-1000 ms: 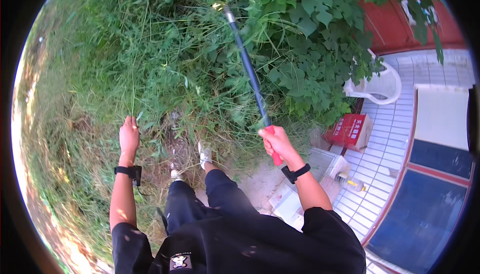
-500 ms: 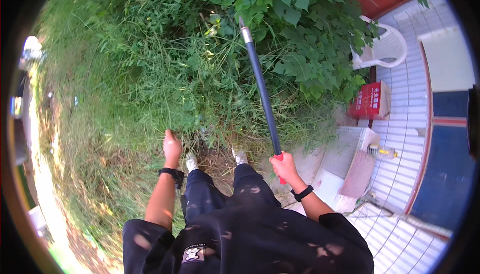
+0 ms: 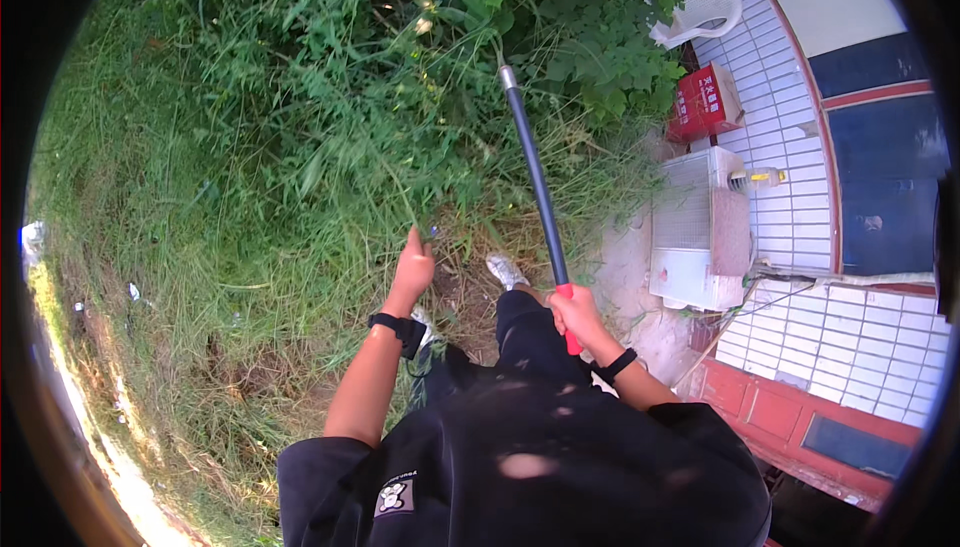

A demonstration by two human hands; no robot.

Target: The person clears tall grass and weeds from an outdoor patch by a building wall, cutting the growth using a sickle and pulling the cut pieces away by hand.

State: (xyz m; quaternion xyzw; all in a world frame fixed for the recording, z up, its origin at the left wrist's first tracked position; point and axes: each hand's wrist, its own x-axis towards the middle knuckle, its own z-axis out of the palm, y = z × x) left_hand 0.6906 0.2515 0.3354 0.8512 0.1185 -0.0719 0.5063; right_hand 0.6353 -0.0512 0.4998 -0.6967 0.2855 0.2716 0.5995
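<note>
My right hand (image 3: 578,311) is wrapped round the red grip of a long-handled tool (image 3: 541,191). Its black shaft slants up and away to a silver collar at the edge of the bushes (image 3: 560,7). Past the collar only a thin tip shows, so the shape of its head is hidden among leaves. My left hand (image 3: 411,273) hovers left of the shaft in front of the tall grass (image 3: 330,187), fingers stretched forward and nothing visible in them. Whether the fingertips touch the stems I cannot tell. Both wrists wear black bands.
On the right, an outdoor air-conditioner unit (image 3: 697,227) stands against a white-tiled wall (image 3: 775,77). Beyond it are a red box (image 3: 704,103) and a white plastic chair (image 3: 710,2). My shoe (image 3: 506,272) is on bare soil with dry grass.
The view has swung, shifting the wall and box. My left hand has come forward and right, closer to the shaft. The right hand keeps its hold on the long-handled tool.
</note>
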